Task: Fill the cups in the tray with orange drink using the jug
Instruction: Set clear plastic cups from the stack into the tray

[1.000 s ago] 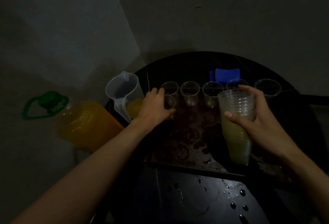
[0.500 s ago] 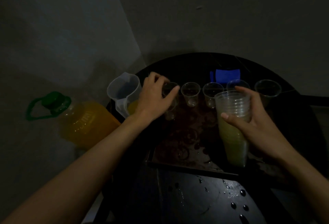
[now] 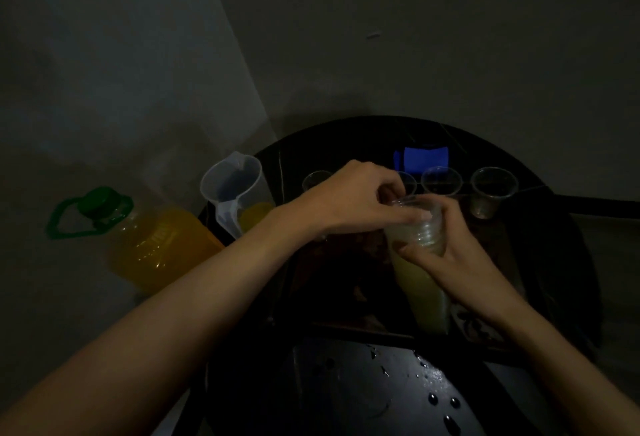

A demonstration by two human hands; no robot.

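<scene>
Your left hand (image 3: 346, 200) moved across to the cup stack (image 3: 417, 285), pinching its rim, right hand (image 3: 450, 257) gripping it, upright, mouth up.

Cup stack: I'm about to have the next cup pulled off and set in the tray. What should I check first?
1. Right hand holds the cup stack: ok, fingers are wrapped round it.
2. Left hand on the top cup: ok, fingers pinch its rim.
3. Only one cup coming free: cannot tell, too dark.
4. Free spot on the tray: ok, there is bare surface nearer than the row of cups.
5. Row of cups upright: ok for those visible.
6. Jug ready to pour: probably not ok, only a little orange drink at its bottom.
</scene>
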